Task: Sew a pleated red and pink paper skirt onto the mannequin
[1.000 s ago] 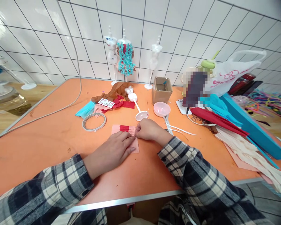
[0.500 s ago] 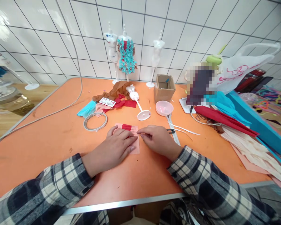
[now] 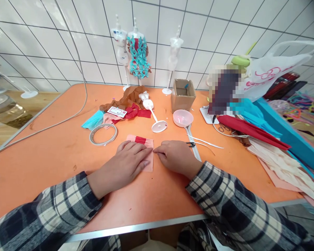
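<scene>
A pink sheet of crepe paper (image 3: 149,166) with a small red strip (image 3: 140,139) across its upper part lies on the orange table. My left hand (image 3: 125,161) rests flat on this sheet, fingers stretched out and covering much of it. At the sheet's right edge my right hand (image 3: 174,155) is closed, thumb and forefinger pinching the paper's border. The tips of both forefingers nearly meet there. A black clip-like piece (image 3: 190,144) shows just behind my right hand, beside a grey strip (image 3: 196,152).
A tape roll (image 3: 103,135), a fallen white stand (image 3: 159,126), a pink bowl (image 3: 183,118) and a cardboard box (image 3: 183,96) lie beyond my hands. Small mannequins (image 3: 139,52) stand by the wall. Folded papers (image 3: 253,132) fill the right side; a cable (image 3: 84,94) crosses the left.
The view has shifted slightly, so things sit a little further left and higher. My left hand stays on the pink paper; my right fingers have drawn closer together at its edge.
</scene>
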### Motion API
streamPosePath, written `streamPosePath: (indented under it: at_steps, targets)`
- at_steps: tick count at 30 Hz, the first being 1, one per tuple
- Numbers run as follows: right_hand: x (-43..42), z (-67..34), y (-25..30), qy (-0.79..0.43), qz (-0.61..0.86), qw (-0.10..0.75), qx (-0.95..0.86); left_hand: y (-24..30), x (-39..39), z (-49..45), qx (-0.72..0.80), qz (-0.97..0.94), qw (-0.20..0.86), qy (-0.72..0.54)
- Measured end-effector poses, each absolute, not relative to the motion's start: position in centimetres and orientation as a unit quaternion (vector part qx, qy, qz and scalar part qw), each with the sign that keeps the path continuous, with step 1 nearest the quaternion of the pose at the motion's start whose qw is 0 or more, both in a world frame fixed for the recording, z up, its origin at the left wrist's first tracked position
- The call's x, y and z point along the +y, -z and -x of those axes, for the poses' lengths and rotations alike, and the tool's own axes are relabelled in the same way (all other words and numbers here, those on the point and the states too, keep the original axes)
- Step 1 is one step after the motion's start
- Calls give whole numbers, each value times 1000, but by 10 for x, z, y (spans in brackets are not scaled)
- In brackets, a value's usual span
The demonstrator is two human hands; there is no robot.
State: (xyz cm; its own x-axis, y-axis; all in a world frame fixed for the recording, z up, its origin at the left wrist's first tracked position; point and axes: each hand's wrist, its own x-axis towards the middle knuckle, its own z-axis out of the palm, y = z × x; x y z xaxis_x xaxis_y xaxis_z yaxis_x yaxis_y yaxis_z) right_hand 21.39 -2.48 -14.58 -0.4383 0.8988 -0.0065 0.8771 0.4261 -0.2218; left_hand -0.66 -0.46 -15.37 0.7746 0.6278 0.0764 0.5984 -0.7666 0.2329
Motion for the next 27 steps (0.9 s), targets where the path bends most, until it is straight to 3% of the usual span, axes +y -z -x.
streamPosePath:
  at_steps: [7,12,27]
  targets:
    - [-26,-212,140,-88,524,22,-847,156,-7,5,316,-946,38,-65]
    - [-25,-214,142,-76,552,96,-825,156,-8,6,295,-953,26,-59]
    - [-8,-204,155,-102,592,134,-788,159,-9,7,306,-949,25,-76]
